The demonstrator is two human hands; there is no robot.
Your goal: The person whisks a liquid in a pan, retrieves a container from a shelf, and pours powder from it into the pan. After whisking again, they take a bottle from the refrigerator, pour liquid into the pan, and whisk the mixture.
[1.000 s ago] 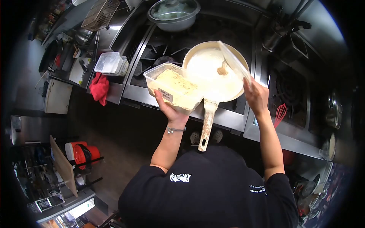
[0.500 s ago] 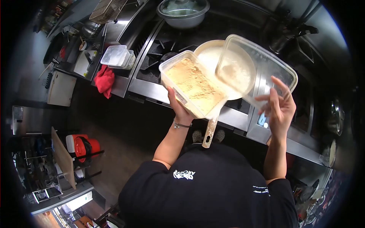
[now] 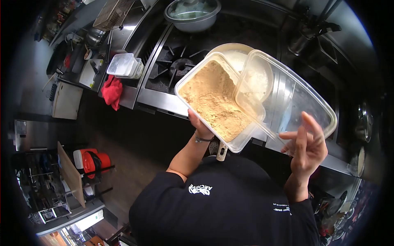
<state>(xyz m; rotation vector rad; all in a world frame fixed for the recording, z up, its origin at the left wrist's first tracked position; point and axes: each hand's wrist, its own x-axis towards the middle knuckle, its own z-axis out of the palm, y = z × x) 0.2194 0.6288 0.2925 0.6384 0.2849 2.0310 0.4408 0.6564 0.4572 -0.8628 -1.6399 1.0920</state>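
Observation:
My left hand (image 3: 200,125) grips the near-left side of a rectangular plastic container (image 3: 242,144) full of tan powder (image 3: 213,104). The powder lies in an uneven slope inside. My right hand (image 3: 307,145) holds a clear plastic lid (image 3: 301,96) by its near edge, tilted up to the right of the container and overlapping its right rim. Behind both, partly covered, a frying pan (image 3: 227,48) with pale white contents sits on the stove. Only the end of the pan's handle (image 3: 222,151) shows below the container.
A grey pot with a glass lid (image 3: 193,16) stands at the back of the stove (image 3: 164,96). Bare burner grates (image 3: 180,67) lie to the left. Beyond are stacked plastic tubs (image 3: 123,65) and a red cloth (image 3: 111,91) hanging over the counter edge. A red bucket (image 3: 96,162) stands lower left.
The container has come closer to me and tipped, and its powder has shifted into a slope. The lid has moved right and toward me with my right hand.

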